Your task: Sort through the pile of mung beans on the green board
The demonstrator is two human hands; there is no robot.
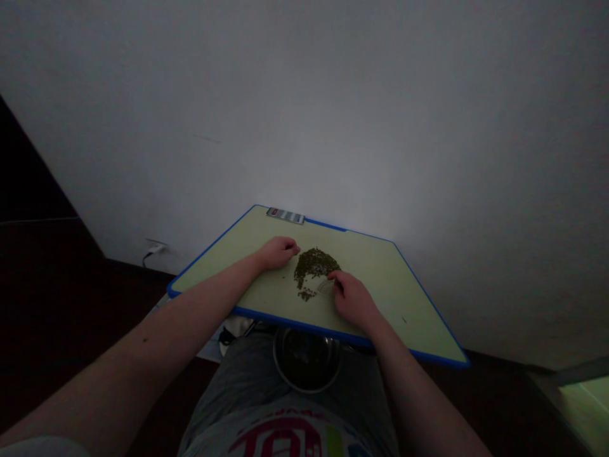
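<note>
A loose pile of small dark green beans or grains (314, 260) lies on the pale yellow-green tabletop (385, 273), spread in a curve with a small separate cluster at its near side. Just left of the pile rests my left hand (278, 252), its fingers curled and their tips close to the beans. My right hand (353, 298) is at the pile's near right edge, thumb and forefinger drawn together. Anything pinched in either hand is too small or hidden to make out. A faint pale curved shape shows beside the right fingertips. Below the table's near edge, a round metal bowl (307, 389) sits at my lap.
The table has a raised blue rim (295, 322). A phone (285, 216) with its screen lit lies along the far edge. Behind the table stands a plain wall (333, 127). A plug with a cable (155, 249) is in the wall socket at lower left.
</note>
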